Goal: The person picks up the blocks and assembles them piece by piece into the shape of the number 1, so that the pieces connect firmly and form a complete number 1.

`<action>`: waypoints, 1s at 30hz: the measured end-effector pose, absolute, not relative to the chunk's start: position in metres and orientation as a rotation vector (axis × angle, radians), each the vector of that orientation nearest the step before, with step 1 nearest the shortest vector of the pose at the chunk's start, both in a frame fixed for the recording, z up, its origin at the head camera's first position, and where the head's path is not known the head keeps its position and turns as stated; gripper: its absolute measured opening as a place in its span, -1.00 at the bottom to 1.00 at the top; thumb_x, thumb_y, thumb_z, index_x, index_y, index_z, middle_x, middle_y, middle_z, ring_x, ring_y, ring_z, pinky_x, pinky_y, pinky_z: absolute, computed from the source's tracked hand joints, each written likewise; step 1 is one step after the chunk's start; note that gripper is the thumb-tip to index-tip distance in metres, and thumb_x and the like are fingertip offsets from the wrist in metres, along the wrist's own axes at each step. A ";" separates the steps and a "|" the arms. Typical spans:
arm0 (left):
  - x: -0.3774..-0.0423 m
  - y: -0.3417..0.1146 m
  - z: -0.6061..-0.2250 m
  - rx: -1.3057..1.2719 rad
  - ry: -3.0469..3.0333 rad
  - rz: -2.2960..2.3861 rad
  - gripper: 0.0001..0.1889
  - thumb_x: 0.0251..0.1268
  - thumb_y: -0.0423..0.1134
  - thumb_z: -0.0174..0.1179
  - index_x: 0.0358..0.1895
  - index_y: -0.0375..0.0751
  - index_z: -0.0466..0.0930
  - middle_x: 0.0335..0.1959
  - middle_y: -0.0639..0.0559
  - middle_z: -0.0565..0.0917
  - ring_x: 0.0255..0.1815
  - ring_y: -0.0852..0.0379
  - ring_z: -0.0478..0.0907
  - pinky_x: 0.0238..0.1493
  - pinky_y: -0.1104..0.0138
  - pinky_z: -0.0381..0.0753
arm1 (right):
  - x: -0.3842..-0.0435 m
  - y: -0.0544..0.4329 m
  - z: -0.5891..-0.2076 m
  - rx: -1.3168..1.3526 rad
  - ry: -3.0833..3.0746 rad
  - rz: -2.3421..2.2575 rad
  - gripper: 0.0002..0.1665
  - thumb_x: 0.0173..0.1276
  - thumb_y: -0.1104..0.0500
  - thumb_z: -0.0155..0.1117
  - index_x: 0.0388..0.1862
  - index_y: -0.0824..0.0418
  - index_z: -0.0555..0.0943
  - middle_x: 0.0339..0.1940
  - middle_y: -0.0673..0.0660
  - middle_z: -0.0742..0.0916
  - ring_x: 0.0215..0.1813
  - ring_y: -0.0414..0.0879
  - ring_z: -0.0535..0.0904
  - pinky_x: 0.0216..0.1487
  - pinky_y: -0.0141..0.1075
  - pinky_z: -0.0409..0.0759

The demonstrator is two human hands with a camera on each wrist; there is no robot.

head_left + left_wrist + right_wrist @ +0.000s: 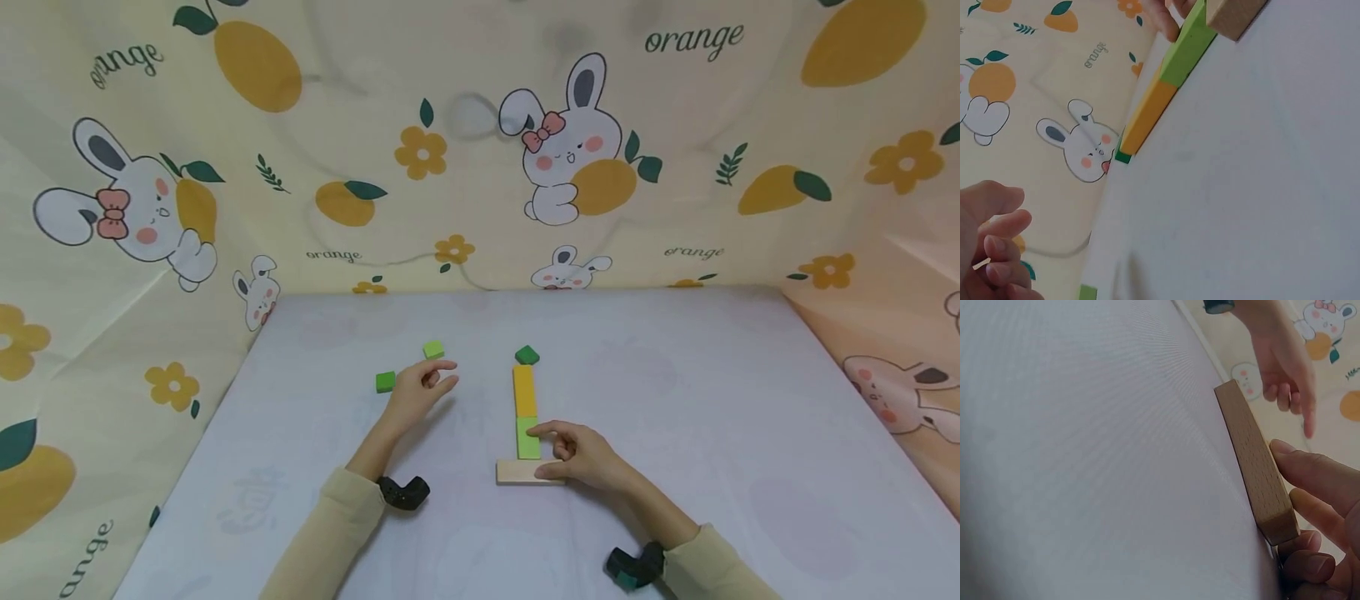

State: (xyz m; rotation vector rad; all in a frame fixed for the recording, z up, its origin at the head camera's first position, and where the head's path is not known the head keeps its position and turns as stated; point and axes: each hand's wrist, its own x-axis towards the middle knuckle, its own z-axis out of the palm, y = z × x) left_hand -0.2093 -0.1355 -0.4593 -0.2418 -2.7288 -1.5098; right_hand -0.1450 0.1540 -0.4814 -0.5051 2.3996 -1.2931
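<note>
My right hand (588, 457) is at the plain wooden block (517, 472), its thumb on the block and its other fingers curled near the right end. Its index finger reaches to the light green block (528, 439), which stands in line directly behind the wooden one. Beyond that lie a yellow block (525, 392) and a dark green angular block (527, 355), forming a straight row. Holding nothing, my left hand (416, 396) hovers left of the row with thumb and index apart. Near it are a green cube (386, 382) and a light green cube (433, 349).
A white table surface (712, 400) lies under the blocks. Behind it and along both sides hangs a cream cloth (480, 208) printed with rabbits and oranges. Black bands (405, 493) sit at both wrists.
</note>
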 end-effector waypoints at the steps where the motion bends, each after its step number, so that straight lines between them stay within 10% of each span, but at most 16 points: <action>1: -0.208 -0.138 -0.459 -0.230 -2.728 -1.521 -0.69 0.26 -0.22 0.27 0.02 -0.28 0.65 -0.60 0.12 0.24 -0.54 0.25 0.16 -0.46 0.48 0.19 | -0.145 0.154 -0.481 -0.508 2.400 -1.294 -0.37 0.08 0.06 0.50 0.15 0.18 0.57 -0.59 -0.05 0.33 -0.51 -0.33 0.23 -0.37 -0.45 0.24; 30: -0.207 -0.224 -0.466 -0.016 -2.704 -1.450 -0.63 0.21 -0.24 0.31 0.07 -0.31 0.61 -0.53 0.10 0.29 -0.54 0.32 0.19 -0.44 0.47 0.25 | -0.146 0.153 -0.482 -0.499 2.398 -1.290 -0.36 0.07 0.06 0.51 0.16 0.17 0.57 -0.59 -0.05 0.32 -0.50 -0.33 0.23 -0.32 -0.43 0.26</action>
